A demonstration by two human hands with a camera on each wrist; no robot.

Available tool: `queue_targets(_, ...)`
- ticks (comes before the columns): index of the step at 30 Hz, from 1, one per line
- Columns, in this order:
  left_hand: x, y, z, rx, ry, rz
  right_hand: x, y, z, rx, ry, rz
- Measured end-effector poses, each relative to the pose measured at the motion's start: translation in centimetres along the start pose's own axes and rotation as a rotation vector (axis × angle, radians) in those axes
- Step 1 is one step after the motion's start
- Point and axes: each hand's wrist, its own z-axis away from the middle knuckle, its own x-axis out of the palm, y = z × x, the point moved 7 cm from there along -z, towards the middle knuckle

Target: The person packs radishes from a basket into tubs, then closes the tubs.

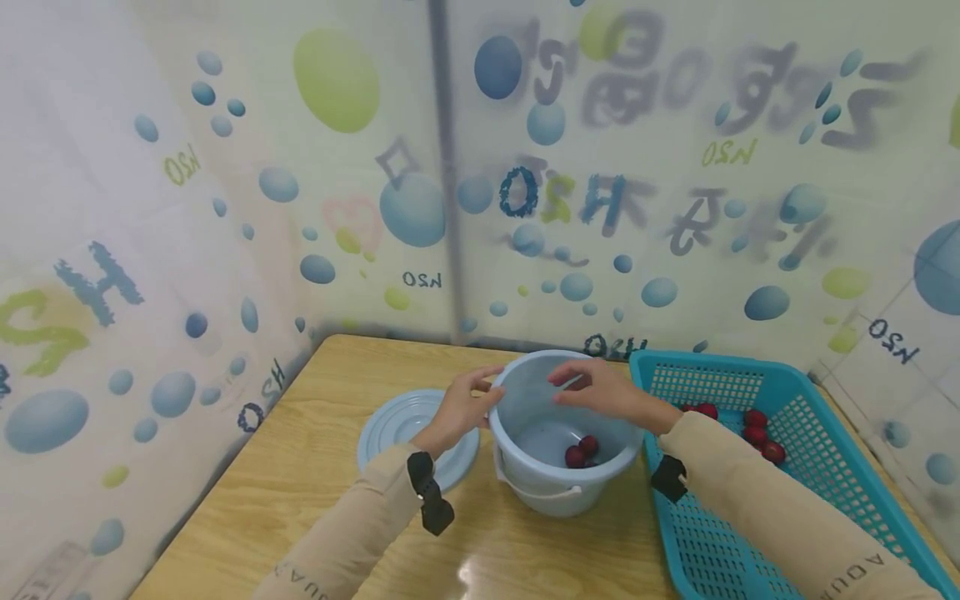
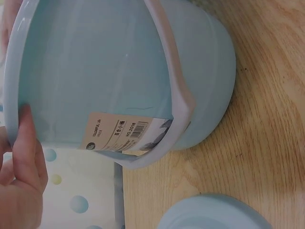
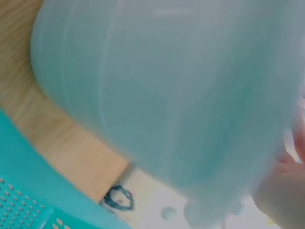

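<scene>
A pale blue bucket (image 1: 551,487) with a white handle (image 2: 178,102) stands upright on the table, several dark red plums (image 1: 576,456) at its bottom. My left hand (image 1: 467,404) grips the bucket's left rim; in the left wrist view its fingers lie against the outer wall near a paper label (image 2: 126,131). Over the bucket's mouth is my right hand (image 1: 600,387), fingers loosely bent and apart, with no plum clearly seen in them. In the right wrist view, the blurred bucket wall hides part of that hand (image 3: 286,186).
A pale blue lid (image 1: 382,429) lies on the wooden table (image 1: 262,500), left of the bucket. On the right stands a turquoise perforated basket (image 1: 832,400) holding several plums (image 1: 756,435), partly behind my right forearm. A printed curtain hangs behind the table.
</scene>
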Motion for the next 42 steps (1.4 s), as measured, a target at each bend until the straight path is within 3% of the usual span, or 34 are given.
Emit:
queue_targets(5,0.0,-0.4,-0.3,-0.005,0.019,-0.013,-2.7,-0.7,1.8,-0.002,0.059,-0.027)
queue_targets(10,0.1,-0.4,-0.3,-0.015,0.018,-0.005,-5.8,-0.4,3.7,-0.012,0.14,0.017)
queue_targets(19,0.0,-0.2,-0.3,-0.007,0.018,-0.009,-10.6,3.7,6.8,0.066,0.284,0.102)
queue_targets(22,0.0,-0.3,-0.3,-0.018,0.024,-0.007,-11.6,7.7,7.1,0.092,0.313,0.11)
queue_targets(29,0.0,-0.4,-0.4,-0.022,0.027,-0.014,-13.3,24.4,6.0,0.267,0.411,0.137)
queue_targets(32,0.0,-0.3,-0.3,-0.023,0.03,-0.015,-13.1,27.9,5.9,0.305,0.452,0.175)
queue_targets(36,0.0,-0.1,-0.3,-0.021,0.028,-0.015,-12.3,28.5,6.6,0.339,0.507,0.196)
queue_targets(42,0.0,-0.2,-0.2,-0.024,0.029,-0.025,-10.4,24.4,8.3,0.409,0.506,0.142)
